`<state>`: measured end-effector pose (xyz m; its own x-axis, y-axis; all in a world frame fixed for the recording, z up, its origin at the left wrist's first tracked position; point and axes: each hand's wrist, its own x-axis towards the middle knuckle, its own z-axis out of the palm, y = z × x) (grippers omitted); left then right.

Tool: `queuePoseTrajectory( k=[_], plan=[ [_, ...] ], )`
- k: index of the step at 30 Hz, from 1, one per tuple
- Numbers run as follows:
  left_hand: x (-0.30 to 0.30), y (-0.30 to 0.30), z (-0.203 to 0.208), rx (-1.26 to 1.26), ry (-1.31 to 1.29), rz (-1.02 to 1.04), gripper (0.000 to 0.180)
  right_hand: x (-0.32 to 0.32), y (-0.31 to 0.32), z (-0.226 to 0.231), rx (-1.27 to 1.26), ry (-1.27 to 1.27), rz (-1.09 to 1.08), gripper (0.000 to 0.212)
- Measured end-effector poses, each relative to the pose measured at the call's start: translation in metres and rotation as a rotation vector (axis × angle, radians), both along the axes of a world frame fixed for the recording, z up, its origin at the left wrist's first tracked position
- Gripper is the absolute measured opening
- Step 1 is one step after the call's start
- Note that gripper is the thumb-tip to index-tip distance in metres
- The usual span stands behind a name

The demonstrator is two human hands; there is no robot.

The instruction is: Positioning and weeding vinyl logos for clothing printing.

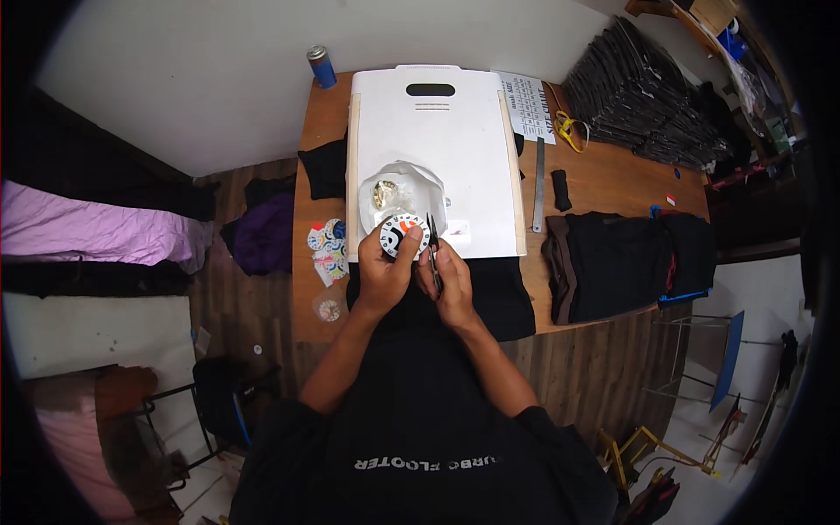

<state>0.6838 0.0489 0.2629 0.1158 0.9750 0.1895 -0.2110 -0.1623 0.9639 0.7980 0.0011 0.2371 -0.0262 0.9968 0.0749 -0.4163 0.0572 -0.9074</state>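
My left hand [385, 273] pinches a round white printed piece [399, 242] with black and orange shapes, its thumb on top. Just to the right, my right hand [453, 287] grips dark scissors [434, 234] whose tips point away from me, close by the round piece's right edge. Behind both hands, a crumpled white bag or bowl [429, 185] holds something gold-coloured and clear wrapping. It rests on a large white board [477, 149] with a dark handle slot. Black cloth [503, 302] lies at the board's near end, partly behind my hands.
Printed cut-outs [326, 249] and a round wrapped piece [327, 310] lie left on the wooden table [315, 188]. A blue can [321, 66] stands at the far left. Rightward are a metal ruler [539, 184], yellow-handled scissors [569, 129], folded dark clothes [612, 267] and stacked black packs [639, 96].
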Motion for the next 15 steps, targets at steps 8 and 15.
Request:
queuePoseTrajectory(
  k=[8, 15],
  plan=[
    [0.0020, -0.0002, 0.0009, 0.015, -0.008, 0.001, 0.015, -0.0009, -0.0002, 0.0004, -0.009, 0.017, -0.007, 0.039],
    [0.0000, -0.0009, -0.0028, 0.027, 0.000, 0.001, 0.014, -0.0020, -0.0006, -0.0042, -0.007, 0.019, -0.015, 0.037]
  ],
)
